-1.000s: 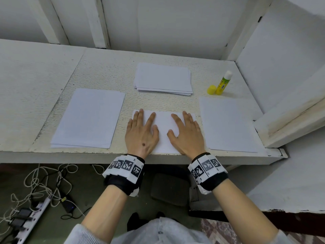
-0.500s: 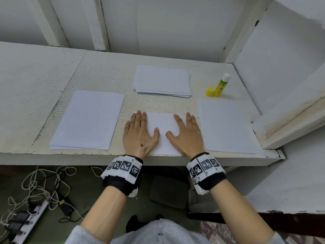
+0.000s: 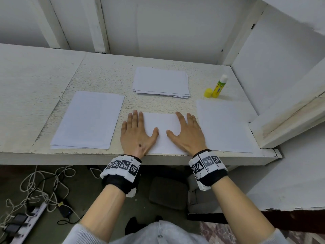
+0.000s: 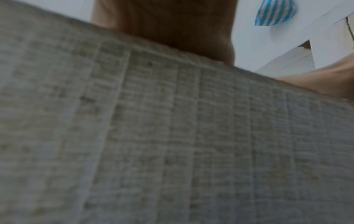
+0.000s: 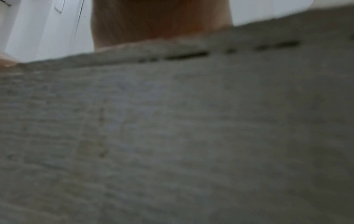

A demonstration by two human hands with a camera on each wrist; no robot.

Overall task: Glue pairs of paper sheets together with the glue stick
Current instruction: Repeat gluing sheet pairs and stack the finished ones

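From the head view, the left hand and right hand lie flat with fingers spread, pressing the white paper sheet at the near edge of the rough white desk; the uncapped yellow-green glue stick stands near the far right corner, its yellow cap just beside it; a white paper stack lies toward the far edge; both wrist views show only blurred desk surface and wrist.

Hands farther apart on sheet
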